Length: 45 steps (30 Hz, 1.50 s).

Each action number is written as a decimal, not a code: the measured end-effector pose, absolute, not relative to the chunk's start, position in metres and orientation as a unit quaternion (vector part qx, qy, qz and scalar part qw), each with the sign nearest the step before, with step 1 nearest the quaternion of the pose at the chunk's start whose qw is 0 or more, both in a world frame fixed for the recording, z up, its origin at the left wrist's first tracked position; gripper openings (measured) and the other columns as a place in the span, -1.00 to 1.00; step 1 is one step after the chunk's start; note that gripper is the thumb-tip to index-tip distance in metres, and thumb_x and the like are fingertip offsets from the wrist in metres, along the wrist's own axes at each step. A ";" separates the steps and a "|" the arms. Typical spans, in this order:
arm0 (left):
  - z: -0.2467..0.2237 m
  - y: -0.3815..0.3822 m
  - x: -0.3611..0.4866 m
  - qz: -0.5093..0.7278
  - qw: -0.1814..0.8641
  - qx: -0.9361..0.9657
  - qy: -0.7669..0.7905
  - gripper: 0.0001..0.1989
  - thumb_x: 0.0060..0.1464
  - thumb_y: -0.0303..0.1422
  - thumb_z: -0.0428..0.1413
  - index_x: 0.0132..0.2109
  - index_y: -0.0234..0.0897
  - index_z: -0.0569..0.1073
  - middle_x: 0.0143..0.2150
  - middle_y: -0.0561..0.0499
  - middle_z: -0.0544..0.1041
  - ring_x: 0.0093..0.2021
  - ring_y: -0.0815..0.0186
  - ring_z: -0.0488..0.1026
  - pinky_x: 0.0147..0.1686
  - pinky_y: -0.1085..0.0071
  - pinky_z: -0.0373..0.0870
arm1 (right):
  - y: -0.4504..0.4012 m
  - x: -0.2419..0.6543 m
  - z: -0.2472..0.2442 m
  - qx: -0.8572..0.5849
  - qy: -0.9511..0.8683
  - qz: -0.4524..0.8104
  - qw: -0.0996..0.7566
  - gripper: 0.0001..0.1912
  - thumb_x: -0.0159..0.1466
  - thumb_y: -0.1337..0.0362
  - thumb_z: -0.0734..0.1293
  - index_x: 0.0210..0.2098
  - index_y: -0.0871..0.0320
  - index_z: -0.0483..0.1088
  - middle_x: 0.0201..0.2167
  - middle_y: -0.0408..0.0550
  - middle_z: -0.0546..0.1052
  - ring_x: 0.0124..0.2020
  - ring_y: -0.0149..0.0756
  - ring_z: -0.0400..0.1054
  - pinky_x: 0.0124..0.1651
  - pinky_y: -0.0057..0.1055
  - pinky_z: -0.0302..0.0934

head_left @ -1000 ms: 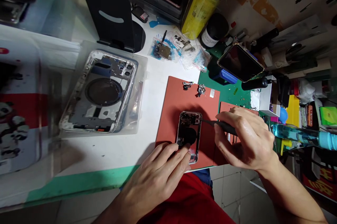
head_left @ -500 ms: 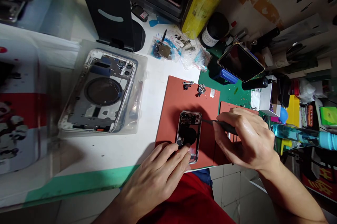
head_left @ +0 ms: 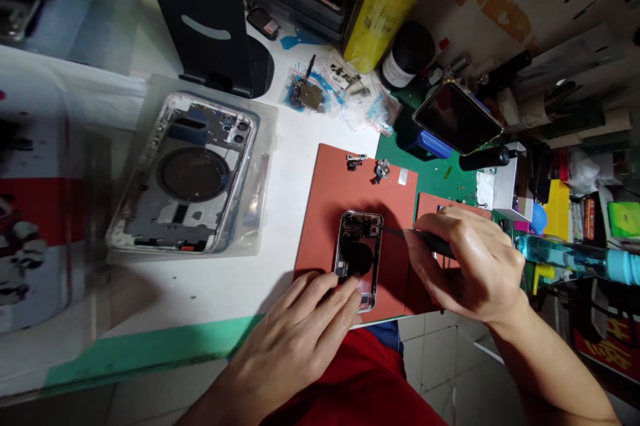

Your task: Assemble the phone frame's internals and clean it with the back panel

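An opened phone housing (head_left: 370,286) with dark inner parts lies on a reddish-brown mat (head_left: 325,193). My left hand (head_left: 310,319) holds its lower end against the mat, fingers laid across the left edge and bottom; the thumb is hidden. Pinched in my right hand (head_left: 470,259) is a slim dark pointed tool (head_left: 430,241), of a kind I cannot make out. The tool's thin tip reaches the housing's upper right edge, near the camera corner. Small phone parts (head_left: 382,171) and a tiny module (head_left: 357,161) lie at the mat's far side.
To the left, a larger phone back housing (head_left: 195,173) lies on a clear plastic tray (head_left: 267,146). Small plastic bags (head_left: 365,106), a yellow can (head_left: 383,13) and a black jar (head_left: 407,56) stand behind. A propped phone (head_left: 457,118) and a blue-liquid bottle (head_left: 565,253) are at right.
The view has shifted slightly, so things at left sit a little further left. Both hands, the phone housing and the tool tip stay nearly in place.
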State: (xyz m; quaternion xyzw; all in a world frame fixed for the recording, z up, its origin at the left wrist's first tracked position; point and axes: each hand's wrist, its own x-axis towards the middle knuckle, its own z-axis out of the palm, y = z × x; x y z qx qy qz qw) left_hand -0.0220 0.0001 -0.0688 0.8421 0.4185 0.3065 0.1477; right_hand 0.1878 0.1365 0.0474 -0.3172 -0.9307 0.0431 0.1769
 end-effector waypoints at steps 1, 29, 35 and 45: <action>-0.069 -0.001 -0.022 0.305 0.149 0.842 0.419 -0.71 0.38 -0.51 0.18 0.18 -0.47 0.59 0.18 -0.17 0.68 0.03 -0.02 0.47 -0.02 0.03 0.33 | 0.137 0.188 0.047 -0.318 -0.931 0.034 0.177 -0.83 0.40 0.47 0.39 -0.09 0.14 0.36 -0.48 -0.20 0.52 -0.54 -0.36 0.36 -0.45 -0.34 0.27; -0.070 -0.003 -0.022 0.321 0.184 0.825 0.426 -0.66 0.38 -0.45 0.23 0.24 -0.45 0.56 0.25 -0.16 0.65 0.03 -0.04 0.45 0.01 0.00 0.35 | 0.087 0.218 0.015 -0.531 -0.783 0.029 0.322 -0.77 0.34 0.42 0.51 -0.09 0.08 0.44 -0.41 -0.24 0.58 -0.61 -0.48 0.40 -0.58 -0.53 0.30; -0.070 -0.003 -0.022 0.321 0.183 0.826 0.426 -0.65 0.35 -0.45 0.26 0.22 -0.46 0.57 0.26 -0.16 0.65 0.04 -0.05 0.45 0.01 -0.01 0.36 | 0.090 0.209 0.014 -0.523 -0.794 0.023 0.311 -0.82 0.37 0.41 0.49 -0.12 0.11 0.44 -0.45 -0.26 0.56 -0.62 -0.49 0.39 -0.56 -0.54 0.29; -0.070 -0.004 -0.024 0.320 0.170 0.834 0.417 -0.62 0.33 -0.46 0.28 0.24 -0.50 0.56 0.27 -0.22 0.64 0.02 -0.06 0.47 -0.01 -0.03 0.38 | 0.094 0.204 0.015 -0.510 -0.808 0.002 0.295 -0.83 0.41 0.37 0.48 -0.08 0.09 0.42 -0.40 -0.25 0.60 -0.62 -0.49 0.41 -0.57 -0.54 0.32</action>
